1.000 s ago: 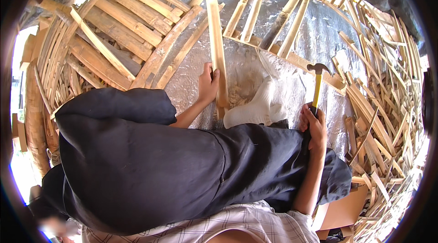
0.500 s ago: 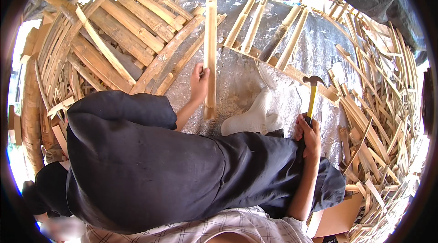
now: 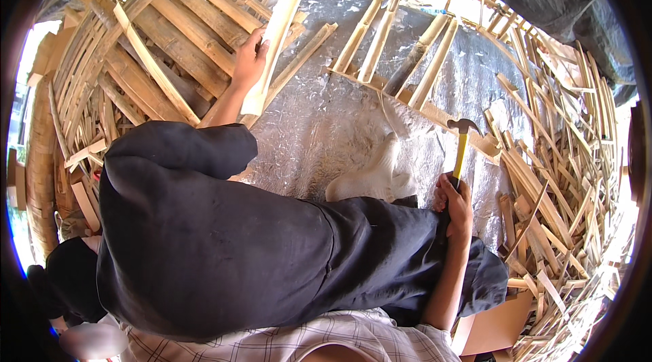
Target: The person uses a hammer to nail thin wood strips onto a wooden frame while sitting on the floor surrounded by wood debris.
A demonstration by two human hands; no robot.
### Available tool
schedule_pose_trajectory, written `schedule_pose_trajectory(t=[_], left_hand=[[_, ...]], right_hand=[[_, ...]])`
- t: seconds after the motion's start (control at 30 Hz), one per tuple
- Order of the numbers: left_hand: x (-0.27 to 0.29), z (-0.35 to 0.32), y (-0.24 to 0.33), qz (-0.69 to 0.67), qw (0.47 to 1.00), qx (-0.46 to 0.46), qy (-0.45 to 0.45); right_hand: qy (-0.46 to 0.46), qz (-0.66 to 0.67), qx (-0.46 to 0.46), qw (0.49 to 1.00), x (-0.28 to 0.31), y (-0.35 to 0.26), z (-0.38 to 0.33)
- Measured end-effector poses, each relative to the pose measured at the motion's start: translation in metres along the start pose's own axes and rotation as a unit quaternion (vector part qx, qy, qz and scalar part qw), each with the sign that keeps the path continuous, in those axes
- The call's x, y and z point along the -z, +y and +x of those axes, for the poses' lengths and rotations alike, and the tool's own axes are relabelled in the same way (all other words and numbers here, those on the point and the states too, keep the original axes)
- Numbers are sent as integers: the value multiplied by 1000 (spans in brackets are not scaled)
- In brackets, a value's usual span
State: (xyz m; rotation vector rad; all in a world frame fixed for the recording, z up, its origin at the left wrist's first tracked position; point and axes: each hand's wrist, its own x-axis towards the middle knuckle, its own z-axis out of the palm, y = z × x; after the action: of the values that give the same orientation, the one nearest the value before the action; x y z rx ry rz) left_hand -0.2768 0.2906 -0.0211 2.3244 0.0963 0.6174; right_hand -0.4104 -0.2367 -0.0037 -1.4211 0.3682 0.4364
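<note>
My left hand (image 3: 250,58) is closed on the edge of a long split bamboo strip (image 3: 284,22). The strip is tilted, its upper end leaning away to the right and its lower end above the metallic-looking sheet (image 3: 305,117). A claw hammer (image 3: 461,153) with a yellow and black handle is in my right hand (image 3: 456,200), which is wrapped round the grip near my knee. The hammer's head points away from me. Between the two hands, a white cloth-like thing (image 3: 367,175) lies against my dark trousers.
Wide bamboo pieces (image 3: 190,32) lie side by side at the far left. Several split strips (image 3: 377,39) lean on a wooden edge (image 3: 435,114) ahead. Heaps of bamboo offcuts (image 3: 557,206) fill the right side. Another person (image 3: 71,280) is partly visible at the lower left.
My left hand has moved left and away from me with the bamboo strip, which has gone from nearly upright in the picture to slanted. My right hand and the hammer have hardly moved.
</note>
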Motion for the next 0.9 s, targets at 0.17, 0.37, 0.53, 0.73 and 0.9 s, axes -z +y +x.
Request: schedule_pose_trajectory(t=[0.17, 0.37, 0.53, 0.73, 0.9], left_hand=[[17, 10, 20, 174, 984, 3, -39], [6, 15, -5, -353, 927, 87, -95], [9, 28, 65, -347, 912, 188, -113], [35, 56, 70, -370, 905, 126, -171], [57, 78, 129, -186, 953, 17, -239]], right_hand=[[5, -8, -6, 1000, -1, -3, -2], [4, -27, -3, 1000, -4, -2, -2], [14, -6, -11, 1000, -3, -6, -5], [-15, 45, 7, 999, -10, 9, 16], [-20, 57, 13, 998, -8, 3, 27]])
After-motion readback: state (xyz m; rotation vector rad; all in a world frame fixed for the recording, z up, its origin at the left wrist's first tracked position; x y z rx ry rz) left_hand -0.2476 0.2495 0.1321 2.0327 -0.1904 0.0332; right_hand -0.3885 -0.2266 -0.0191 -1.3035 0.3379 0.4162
